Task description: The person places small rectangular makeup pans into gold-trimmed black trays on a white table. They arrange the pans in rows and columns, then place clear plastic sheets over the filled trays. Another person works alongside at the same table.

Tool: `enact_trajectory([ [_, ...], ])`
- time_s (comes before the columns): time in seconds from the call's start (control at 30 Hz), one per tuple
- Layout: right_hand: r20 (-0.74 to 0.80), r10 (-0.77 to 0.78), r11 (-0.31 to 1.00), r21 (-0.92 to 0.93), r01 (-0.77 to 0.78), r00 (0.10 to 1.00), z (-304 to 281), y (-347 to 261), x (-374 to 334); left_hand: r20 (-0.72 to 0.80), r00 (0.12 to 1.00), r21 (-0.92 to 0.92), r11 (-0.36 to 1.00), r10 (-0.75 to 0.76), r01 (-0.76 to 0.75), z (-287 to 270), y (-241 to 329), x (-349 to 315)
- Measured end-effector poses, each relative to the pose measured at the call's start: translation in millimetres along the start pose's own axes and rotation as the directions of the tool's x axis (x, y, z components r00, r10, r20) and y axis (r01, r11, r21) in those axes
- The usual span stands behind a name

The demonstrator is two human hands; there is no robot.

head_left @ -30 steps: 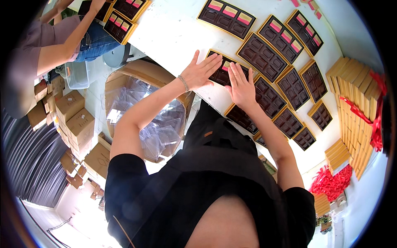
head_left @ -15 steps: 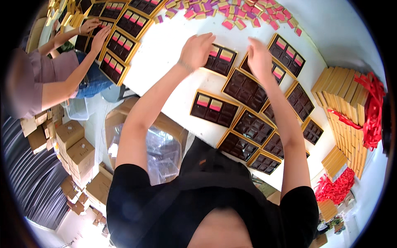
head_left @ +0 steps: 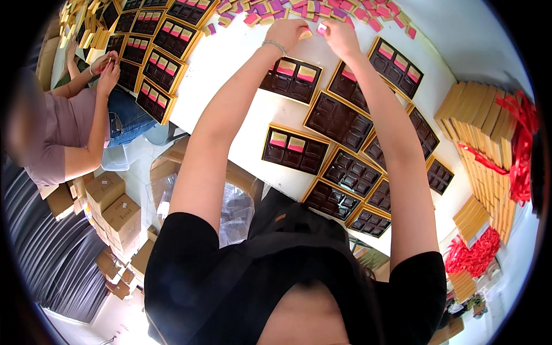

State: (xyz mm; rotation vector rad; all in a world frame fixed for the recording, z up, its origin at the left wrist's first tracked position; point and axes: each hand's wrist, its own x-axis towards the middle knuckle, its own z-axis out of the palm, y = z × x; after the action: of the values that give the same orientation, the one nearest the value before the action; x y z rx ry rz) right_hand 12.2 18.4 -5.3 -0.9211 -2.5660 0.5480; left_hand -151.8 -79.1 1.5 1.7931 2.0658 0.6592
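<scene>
Both my hands are at the far side of the white table, by a scatter of small pink, purple and gold pieces (head_left: 376, 12). My left hand (head_left: 286, 35) is closed in a pinch, with a small gold-and-pink piece (head_left: 306, 34) at its fingertips. Beside it my right hand (head_left: 340, 38) pinches another small pink-and-pale piece (head_left: 321, 28). Below my left hand lies a gold-edged box with a dark brown compartment tray (head_left: 296, 86), its upper row holding several pieces. Under my right forearm another such box (head_left: 343, 87) is partly hidden.
Nearer me are more gold-edged boxes with bare dark trays (head_left: 338, 125), and one box with two pieces (head_left: 295, 150). At right stand stacked gold boxes (head_left: 480, 155) and red ribbons (head_left: 520, 146). A co-worker (head_left: 80, 123) sits at left by filled boxes (head_left: 164, 69); cartons (head_left: 118, 215) lie behind.
My hands have moved away from me, from above the boxes to the scattered pieces, and now pinch pieces. The co-worker's hands have drawn back from the boxes and come together.
</scene>
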Motion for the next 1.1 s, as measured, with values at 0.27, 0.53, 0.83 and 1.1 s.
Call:
enact_trajectory([
  [0.27, 0.1, 0.191, 0.896, 0.389, -0.215, 0.976, -75.1, -18.8, -163.5, 0.22, 0.963, -0.041, 0.988, 0.155, -0.15, -5.4, 82.7, -94.1],
  [0.53, 0.019, 0.345, 0.873, 0.361, -0.328, 0.938, -67.4, -38.0, -222.5, -0.206, 0.926, -0.389, 0.895, -0.316, 0.219, 44.4, 127.4, -152.4],
  [0.83, 0.01, 0.346, 0.892, -0.312, -0.326, 0.938, -91.5, -86.8, -215.0, -0.091, 0.784, -0.249, 0.776, -0.614, 0.579, 49.3, 158.5, -175.2],
  [1.1, -0.055, 0.595, 0.721, 0.478, -0.502, 0.802, -70.0, -61.9, -208.4, -0.2, 0.979, 0.112, 0.994, 0.036, -0.014, 47.9, 129.6, -186.3],
])
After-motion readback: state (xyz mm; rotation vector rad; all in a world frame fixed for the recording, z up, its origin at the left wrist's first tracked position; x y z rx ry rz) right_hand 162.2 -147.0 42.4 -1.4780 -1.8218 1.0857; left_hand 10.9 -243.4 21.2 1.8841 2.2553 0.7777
